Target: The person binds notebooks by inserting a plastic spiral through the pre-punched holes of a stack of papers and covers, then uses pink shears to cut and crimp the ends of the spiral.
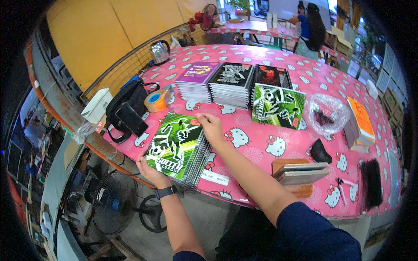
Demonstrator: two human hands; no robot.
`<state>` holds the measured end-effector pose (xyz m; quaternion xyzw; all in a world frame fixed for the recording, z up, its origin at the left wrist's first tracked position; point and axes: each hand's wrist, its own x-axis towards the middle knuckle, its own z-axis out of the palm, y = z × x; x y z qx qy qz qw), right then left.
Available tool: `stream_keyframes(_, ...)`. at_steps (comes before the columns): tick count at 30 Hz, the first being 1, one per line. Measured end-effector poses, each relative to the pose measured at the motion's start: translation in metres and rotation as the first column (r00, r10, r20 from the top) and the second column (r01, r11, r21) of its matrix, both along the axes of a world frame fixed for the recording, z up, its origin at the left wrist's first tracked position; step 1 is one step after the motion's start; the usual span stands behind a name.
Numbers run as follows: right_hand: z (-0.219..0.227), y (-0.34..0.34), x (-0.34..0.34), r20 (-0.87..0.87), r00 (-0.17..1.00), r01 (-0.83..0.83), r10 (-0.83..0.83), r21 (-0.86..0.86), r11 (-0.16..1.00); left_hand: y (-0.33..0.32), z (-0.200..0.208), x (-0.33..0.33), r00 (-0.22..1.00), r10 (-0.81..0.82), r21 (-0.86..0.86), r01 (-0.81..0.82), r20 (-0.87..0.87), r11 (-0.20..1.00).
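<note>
A stack of green spiral notebooks (173,148) with a soccer player on the cover lies at the table's near left edge. My left hand (152,172), with a dark watch on its wrist, grips the stack's near left corner. At the far right corner, my right hand (210,128) is closed against the stack beside its black coil bindings. A white paper slip (215,177) lies just right of the stack. Behind it stand stacks of purple notebooks (198,82) and black notebooks (230,85). Another green notebook (278,106) rests slanted against a black-and-red notebook (273,76).
Left are a tape roll (156,101), black bag (130,100) and white basket (96,105). Right are a plastic bag (326,114), wooden boards (300,174), pink-handled pliers (344,187) and a black bundle (372,185). A floor fan (111,202) stands below; people (311,28) sit far back.
</note>
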<state>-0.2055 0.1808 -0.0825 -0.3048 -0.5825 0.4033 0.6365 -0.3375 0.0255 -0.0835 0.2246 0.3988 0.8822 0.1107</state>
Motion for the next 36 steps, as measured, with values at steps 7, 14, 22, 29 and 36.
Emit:
stream_keyframes(7,0.011,0.006,0.024,0.283,0.958,0.072,-0.050,-0.068,0.995,0.008,-0.006,-0.002,0.997,-0.070,-0.046,0.068,-0.030,0.997)
stream_keyframes(14,0.175,-0.127,0.183,0.638,0.746,-0.370,0.191,0.158,0.915,-0.036,-0.014,-0.025,0.929,0.066,-0.288,-0.180,-0.365,0.940)
stream_keyframes(22,0.113,0.045,0.415,0.855,0.436,0.405,-0.280,0.091,0.910,-0.116,0.005,0.047,0.795,0.462,-0.063,-0.524,-0.392,0.849)
stream_keyframes(29,0.047,0.097,0.391,0.614,0.786,0.255,-0.078,-0.206,0.945,-0.096,0.037,0.152,0.729,0.238,0.157,-0.179,-0.642,0.971)
stream_keyframes(36,0.151,-0.032,0.357,0.638,0.653,0.143,-0.408,0.426,0.894,0.003,0.073,0.224,0.699,-0.258,-0.284,0.081,-0.667,0.955)
